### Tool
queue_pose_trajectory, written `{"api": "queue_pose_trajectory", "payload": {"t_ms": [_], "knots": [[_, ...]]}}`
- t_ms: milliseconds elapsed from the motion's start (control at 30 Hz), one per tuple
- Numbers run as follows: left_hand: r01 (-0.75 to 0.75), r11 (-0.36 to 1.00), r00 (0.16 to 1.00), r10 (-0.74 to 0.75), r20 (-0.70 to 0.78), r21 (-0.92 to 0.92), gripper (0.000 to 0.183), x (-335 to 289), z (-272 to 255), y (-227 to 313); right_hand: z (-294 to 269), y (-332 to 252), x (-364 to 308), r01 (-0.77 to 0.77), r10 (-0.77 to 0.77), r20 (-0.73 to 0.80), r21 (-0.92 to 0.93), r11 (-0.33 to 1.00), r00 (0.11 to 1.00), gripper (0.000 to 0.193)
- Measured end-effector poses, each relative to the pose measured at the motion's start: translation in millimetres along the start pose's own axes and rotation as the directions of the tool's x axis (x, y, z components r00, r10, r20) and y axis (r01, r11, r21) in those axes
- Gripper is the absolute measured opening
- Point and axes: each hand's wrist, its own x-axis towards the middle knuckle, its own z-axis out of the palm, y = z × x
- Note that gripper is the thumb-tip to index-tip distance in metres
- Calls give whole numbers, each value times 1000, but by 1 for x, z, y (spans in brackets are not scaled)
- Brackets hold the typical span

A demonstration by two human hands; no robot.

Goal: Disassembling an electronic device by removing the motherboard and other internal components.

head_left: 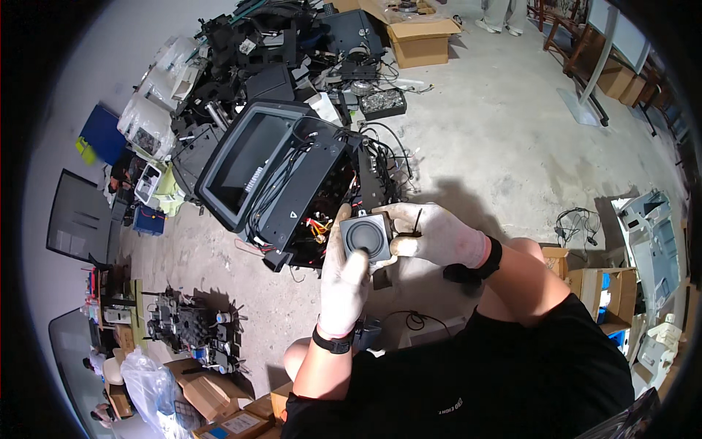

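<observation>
A small square black speaker with a round cone is held between my two white-gloved hands. My left hand grips its left side, the thumb lying across the lower front. From the right, my right hand has thumb and fingers closed at the speaker's other edge. A thin dark piece shows at the right fingers; I cannot make out what it is. Just beyond the hands, a large dark machine housing lies on the floor with its side exposed, showing coloured wires. Black cables run along its top.
Behind the housing rises a heap of black plastic parts, beside a cardboard box. A parts-laden black assembly stands at left. To the right are open cartons, a pale panel and loose cable. Another person's legs appear far off.
</observation>
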Motion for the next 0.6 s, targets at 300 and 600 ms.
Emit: {"api": "queue_pose_trajectory", "payload": {"t_ms": [300,600], "knots": [[0,920,981,76,-179,391,63,11,3,-4,-5,25,8,32,-9,66,-343,939,998,83],[-123,989,989,129,-76,80,68,6,-13,-16,6,22,2,-2,3,-31,23,1000,1000,93]]}}
